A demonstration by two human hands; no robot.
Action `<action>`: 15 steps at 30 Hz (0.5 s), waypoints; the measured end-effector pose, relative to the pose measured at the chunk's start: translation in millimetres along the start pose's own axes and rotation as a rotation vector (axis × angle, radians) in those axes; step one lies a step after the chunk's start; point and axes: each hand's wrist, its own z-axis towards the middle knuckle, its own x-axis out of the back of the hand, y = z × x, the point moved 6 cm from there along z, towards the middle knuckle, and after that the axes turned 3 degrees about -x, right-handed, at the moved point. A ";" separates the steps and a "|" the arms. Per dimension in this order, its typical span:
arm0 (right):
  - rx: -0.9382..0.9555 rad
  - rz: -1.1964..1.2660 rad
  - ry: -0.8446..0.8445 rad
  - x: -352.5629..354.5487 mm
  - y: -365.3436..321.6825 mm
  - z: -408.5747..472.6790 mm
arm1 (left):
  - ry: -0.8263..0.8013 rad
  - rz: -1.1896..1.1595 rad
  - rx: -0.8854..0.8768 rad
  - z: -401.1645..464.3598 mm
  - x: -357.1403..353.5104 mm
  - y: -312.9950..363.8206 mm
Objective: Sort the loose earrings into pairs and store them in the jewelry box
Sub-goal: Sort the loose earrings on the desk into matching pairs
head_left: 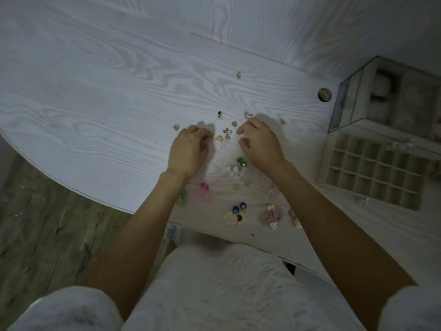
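Observation:
Several small stud earrings (pixel 227 126) lie scattered on the white table (pixel 107 96) just beyond my hands. My left hand (pixel 188 149) rests there with curled fingers, its tips beside a gold heart earring (pixel 218 139); whether it holds anything is hidden. My right hand (pixel 260 142) pinches a tiny pale stud (pixel 242 133) between thumb and forefinger. Bigger earrings lie nearer me: a white cluster (pixel 236 170), a pink one (pixel 205 190), blue discs (pixel 239 208), a white flower (pixel 229 217) and pink rounds (pixel 270 215). The jewelry box (pixel 334 163) stands open at the right, showing a grid of compartments.
The box's glass-walled upper part (pixel 346 103) rises at the far right. A round cable hole (pixel 324 94) sits in the table beside it. One green stud (pixel 238 74) lies alone farther back, another stud (pixel 176 127) left of my left hand. The curved table edge runs along the lower left.

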 end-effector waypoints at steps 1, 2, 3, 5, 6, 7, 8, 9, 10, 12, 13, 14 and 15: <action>-0.007 0.010 -0.016 -1.6 1.0 -1.3 | 0.002 -0.007 0.000 -1.9 0.8 -1.1; -0.012 0.029 -0.030 -2.4 1.6 -2.5 | 0.003 -0.021 0.001 -4.5 2.1 -1.8; -0.015 0.051 -0.042 -2.3 2.2 -3.6 | 0.008 -0.038 0.002 -7.0 3.5 -2.3; -0.016 0.091 -0.043 -0.2 1.6 -5.3 | 0.021 -0.074 0.009 -11.9 7.4 -3.4; -0.022 0.106 -0.030 1.6 1.5 -5.6 | 0.027 -0.097 0.016 -14.2 9.6 -4.3; -0.031 0.115 -0.012 3.6 1.9 -5.4 | 0.035 -0.124 0.025 -16.6 11.8 -5.5; -0.040 0.115 0.005 4.4 2.3 -5.0 | 0.044 -0.154 0.038 -20.0 15.1 -6.9; -0.049 0.101 0.016 4.9 2.9 -4.4 | 0.059 -0.184 0.054 -23.8 18.7 -8.1; -0.055 0.075 0.021 4.5 3.0 -3.8 | 0.079 -0.212 0.071 -27.9 22.7 -9.2; -0.043 0.028 0.023 2.1 -0.8 -3.0 | 0.125 -0.246 0.109 -37.7 30.5 -12.2; -0.018 0.023 0.024 1.4 -6.4 -2.8 | 0.149 -0.250 0.131 -43.2 33.9 -14.7; 0.024 0.019 0.021 0.4 -14.3 -2.6 | 0.175 -0.246 0.157 -48.7 37.9 -18.0; 0.074 0.008 0.018 -1.6 -22.8 -2.1 | 0.200 -0.230 0.185 -53.7 41.5 -22.6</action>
